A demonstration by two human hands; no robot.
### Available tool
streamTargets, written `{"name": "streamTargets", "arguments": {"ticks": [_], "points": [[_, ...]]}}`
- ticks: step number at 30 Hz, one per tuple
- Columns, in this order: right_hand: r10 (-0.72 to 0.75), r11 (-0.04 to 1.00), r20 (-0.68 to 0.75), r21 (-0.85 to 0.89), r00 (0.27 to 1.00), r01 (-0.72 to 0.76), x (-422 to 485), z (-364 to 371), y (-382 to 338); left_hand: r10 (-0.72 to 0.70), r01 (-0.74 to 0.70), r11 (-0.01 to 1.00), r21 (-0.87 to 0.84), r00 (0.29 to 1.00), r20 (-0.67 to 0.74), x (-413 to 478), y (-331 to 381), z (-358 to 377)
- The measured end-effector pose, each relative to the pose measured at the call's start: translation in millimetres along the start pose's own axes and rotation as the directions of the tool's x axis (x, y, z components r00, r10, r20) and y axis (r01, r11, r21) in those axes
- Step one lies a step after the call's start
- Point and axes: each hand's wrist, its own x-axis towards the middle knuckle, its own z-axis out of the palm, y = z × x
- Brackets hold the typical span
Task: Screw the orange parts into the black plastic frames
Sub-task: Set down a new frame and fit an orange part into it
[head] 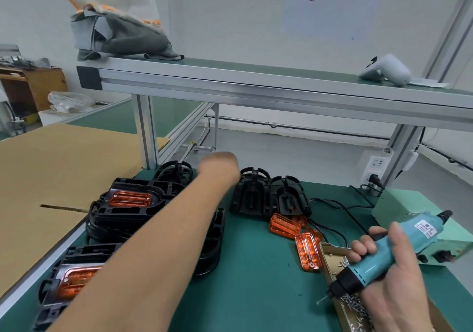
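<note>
Closest, the right hand [389,262] wraps its fingers round the blue screwdriver [399,249], tip angled down over the box of screws [330,248] on the green surface [256,280]. Just beyond the box lie loose orange parts [307,253]; farther beyond it stand two empty black frames [252,193]. Left of the box, well apart, finished frames [130,198] carry orange parts. The left arm [153,242] stretches far past the box, its left hand [217,168] blurred beside the empty frames, knuckles up; whether it grips anything I cannot tell. The step looks like fetching an empty frame: best to draw one close, seat an orange part flat, then drive each screw straight.
</note>
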Motion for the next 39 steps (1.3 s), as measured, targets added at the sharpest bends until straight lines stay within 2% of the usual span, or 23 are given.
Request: {"name": "streamTargets", "arguments": {"ticks": [7, 12, 18, 39], "points": [[-0.002, 1.000, -0.003, 0.000, 1.000, 0.002, -3, 4, -2, -0.119, 0.045, 0.952, 0.303, 0.966, 0.228, 21, -64, -14], [0.002, 1.000, -0.004, 0.001, 1.000, -0.002, -4, 3, -2, -0.130, 0.001, 0.934, 0.358, 0.933, 0.336, 25, -80, -4], [0.004, 1.000, 0.002, -0.001, 1.000, -0.004, -3, 0, -2, -0.110, -0.045, 0.910, 0.411, 0.932, 0.345, 25, -87, -6], [0.015, 1.000, 0.024, -0.016, 1.000, -0.014, 0, -4, -3, 0.037, -0.080, 0.985, 0.151, 0.962, 0.269, 28, -27, 8]]}}
